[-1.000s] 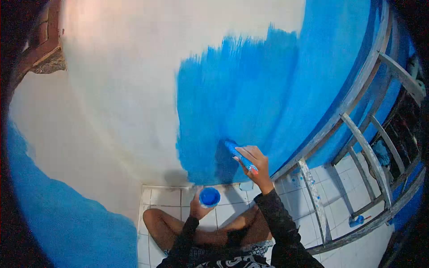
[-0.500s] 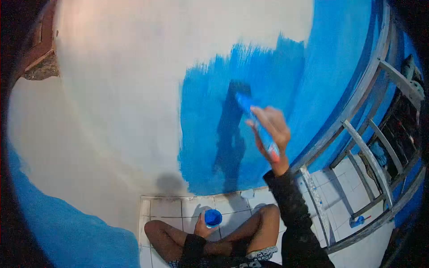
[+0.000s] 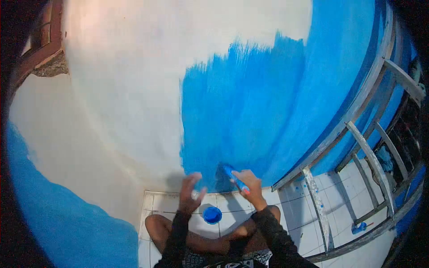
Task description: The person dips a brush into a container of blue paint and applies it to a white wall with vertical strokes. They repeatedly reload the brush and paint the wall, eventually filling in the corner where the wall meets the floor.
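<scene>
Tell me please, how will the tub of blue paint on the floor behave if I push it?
The tub would probably slide across the floor tiles, which look smooth. Its open top shows blue paint inside, so a quick push could slop it over the rim. Its round shape may let it roll if it tips.

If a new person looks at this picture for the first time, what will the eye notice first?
Probably the ragged patch of bright blue paint, spread over the middle and right of the pale wall. Next, the right hand low against that blue, holding a paint-covered brush, with the cup of blue paint below on the white tiles. At the right edge, a paint-spotted wooden ladder curves through the view.
</scene>
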A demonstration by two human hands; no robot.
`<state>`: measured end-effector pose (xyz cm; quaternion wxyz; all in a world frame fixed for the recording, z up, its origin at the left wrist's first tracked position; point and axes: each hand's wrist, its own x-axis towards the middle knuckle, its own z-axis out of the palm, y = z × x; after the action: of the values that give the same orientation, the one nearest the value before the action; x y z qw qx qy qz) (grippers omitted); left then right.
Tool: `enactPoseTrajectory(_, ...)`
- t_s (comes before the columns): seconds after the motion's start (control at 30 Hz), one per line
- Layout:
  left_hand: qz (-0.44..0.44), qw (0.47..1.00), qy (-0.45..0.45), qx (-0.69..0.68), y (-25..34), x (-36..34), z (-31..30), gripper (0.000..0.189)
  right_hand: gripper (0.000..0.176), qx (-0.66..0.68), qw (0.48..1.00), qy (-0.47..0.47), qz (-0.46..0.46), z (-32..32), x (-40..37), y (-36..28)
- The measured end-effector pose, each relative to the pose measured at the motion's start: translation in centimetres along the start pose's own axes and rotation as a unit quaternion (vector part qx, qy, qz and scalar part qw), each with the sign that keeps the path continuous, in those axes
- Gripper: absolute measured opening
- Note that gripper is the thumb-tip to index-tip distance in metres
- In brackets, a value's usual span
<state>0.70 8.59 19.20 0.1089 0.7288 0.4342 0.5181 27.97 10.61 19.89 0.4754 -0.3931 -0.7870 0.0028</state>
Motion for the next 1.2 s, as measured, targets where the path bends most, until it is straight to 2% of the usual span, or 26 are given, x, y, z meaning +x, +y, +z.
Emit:
enactPoseTrajectory(0.07,0.133,0.988,0.067,0.047,1.1,5.5,-2.0,0.040,0.041,0.004,0.998,0.034,-0.057,-3.1,4.1,-0.8)
enactPoseTrajectory(0.13,0.148,0.977,0.110,0.105,2.2,10.1,-3.8,0.040,0.033,-0.011,0.990,0.113,-0.081,-6.2,9.0,-3.7)
enactPoseTrajectory(0.2,0.155,0.959,0.171,0.165,2.3,13.0,-4.9,0.046,0.035,-0.046,0.970,0.181,-0.155,-8.4,12.8,-4.8)
enactPoseTrajectory(0.23,0.157,0.959,0.169,0.166,2.5,14.0,-5.1,0.046,0.035,-0.046,0.970,0.183,-0.153,-9.1,14.0,-5.5)
enactPoseTrajectory(0.3,0.116,0.954,0.199,0.194,2.8,15.3,-5.3,0.056,0.036,-0.108,0.935,0.292,-0.170,-9.6,15.5,-6.5)
enactPoseTrajectory(0.33,0.118,0.954,0.197,0.194,2.6,15.5,-5.1,0.056,0.036,-0.109,0.935,0.294,-0.168,-9.3,15.2,-6.3)
enactPoseTrajectory(0.4,0.119,0.946,0.179,0.242,1.5,15.8,-4.7,0.072,0.037,-0.096,0.944,0.299,-0.102,-7.8,14.1,-5.0)
enactPoseTrajectory(0.43,0.121,0.946,0.179,0.242,1.1,15.8,-4.8,0.072,0.037,-0.096,0.943,0.301,-0.102,-6.5,12.8,-4.1)
enactPoseTrajectory(0.5,0.086,0.950,0.113,0.279,0.3,15.5,-4.8,0.085,0.038,-0.155,0.944,0.276,-0.094,-3.3,8.5,-2.0)
enactPoseTrajectory(0.6,0.078,0.955,0.061,0.280,-0.4,15.5,-5.5,0.092,0.043,-0.130,0.962,0.235,-0.048,0.5,1.6,-0.7)
enactPoseTrajectory(0.67,0.079,0.955,0.033,0.282,-1.4,15.6,-6.0,0.095,0.045,-0.100,0.988,0.121,-0.016,1.9,-1.7,-0.1)
enactPoseTrajectory(0.7,0.082,0.955,0.008,0.286,-1.9,15.6,-6.4,0.098,0.045,-0.099,0.988,0.120,-0.012,2.1,-2.4,0.1)
enactPoseTrajectory(0.73,0.082,0.955,0.005,0.285,-2.0,15.6,-6.7,0.098,0.045,-0.076,0.993,0.091,0.007,2.0,-2.5,0.0)
enactPoseTrajectory(0.8,0.083,0.959,-0.037,0.267,-2.1,15.6,-7.2,0.112,0.046,-0.056,0.996,0.058,0.026,0.2,-1.3,-0.7)
enactPoseTrajectory(0.83,0.081,0.960,-0.037,0.264,-2.4,15.8,-7.3,0.112,0.045,-0.078,0.996,-0.046,0.000,-2.5,1.3,-1.8)
enactPoseTrajectory(0.87,0.095,0.956,-0.042,0.273,-2.7,15.8,-7.3,0.120,0.045,-0.099,0.983,-0.151,-0.023,-5.0,4.0,-2.7)
enactPoseTrajectory(0.9,0.110,0.952,-0.050,0.282,-2.9,15.5,-7.3,0.129,0.042,-0.064,0.982,-0.174,-0.045,-7.1,6.5,-3.2)
enactPoseTrajectory(0.93,0.109,0.953,-0.055,0.279,-3.0,15.5,-7.1,0.129,0.040,-0.029,0.979,-0.193,-0.066,-8.7,9.0,-2.8)
enactPoseTrajectory(1.0,0.111,0.946,-0.055,0.299,-3.1,15.8,-6.8,0.144,0.034,-0.047,0.979,-0.148,-0.129,-10.6,13.1,-0.2)
enactPoseTrajectory(1.03,0.111,0.947,-0.057,0.296,-3.2,15.8,-6.7,0.144,0.031,-0.056,0.979,-0.124,-0.150,-11.9,15.3,-0.3)
enactPoseTrajectory(1.17,0.094,0.940,-0.074,0.319,-3.7,15.9,-6.5,0.152,0.025,-0.038,0.975,-0.083,-0.203,-17.2,22.3,-4.9)
enactPoseTrajectory(1.2,0.092,0.939,-0.080,0.321,-3.7,16.0,-6.5,0.154,0.026,-0.068,0.974,-0.027,-0.213,-17.8,23.0,-5.8)
